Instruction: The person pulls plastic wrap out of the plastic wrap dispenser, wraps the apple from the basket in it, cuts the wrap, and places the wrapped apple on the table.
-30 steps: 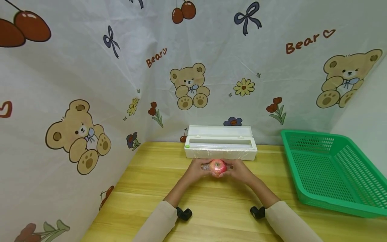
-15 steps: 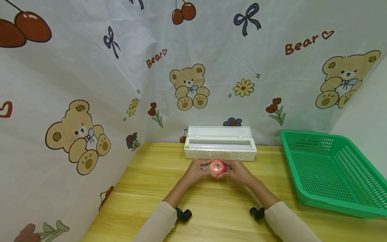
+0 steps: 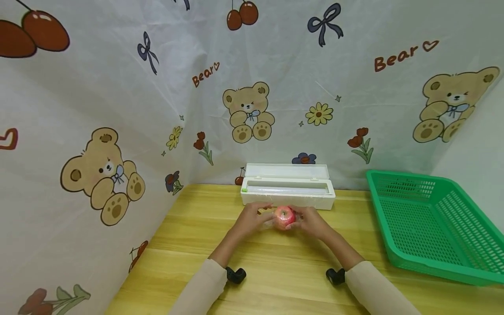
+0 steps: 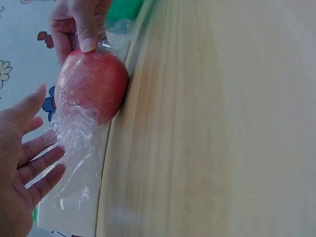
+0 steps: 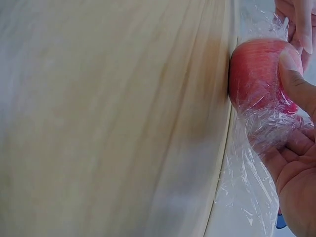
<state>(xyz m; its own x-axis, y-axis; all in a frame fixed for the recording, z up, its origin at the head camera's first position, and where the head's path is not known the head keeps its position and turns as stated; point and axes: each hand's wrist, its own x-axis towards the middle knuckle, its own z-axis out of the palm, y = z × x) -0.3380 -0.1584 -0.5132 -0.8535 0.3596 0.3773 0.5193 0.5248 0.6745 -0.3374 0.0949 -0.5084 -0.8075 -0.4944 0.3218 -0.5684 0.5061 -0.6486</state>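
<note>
A red apple [image 3: 284,217] stands upright on the wooden table, partly covered in crinkled cling film [image 4: 79,140] that bunches out at its sides. My right hand [image 3: 312,222] holds it from the right, thumb on the near side and fingers behind. On the left, my left hand [image 3: 249,219] has its fingers spread and relaxed, a little apart from the apple. In the left wrist view, those fingers [image 4: 42,170] lie beside the loose film; whether they touch it I cannot tell. The apple's underside is hidden.
Just behind the hands stands a white cling film box [image 3: 287,201], its lid raised and a roll inside. A green plastic basket [image 3: 397,258] sits at the right of the table [image 3: 283,271]. A printed cloth [image 3: 283,57] hangs behind and at the left.
My left hand has come off the apple and its film, moving slightly left with its fingers opened out. The right hand and the apple stay in place.
</note>
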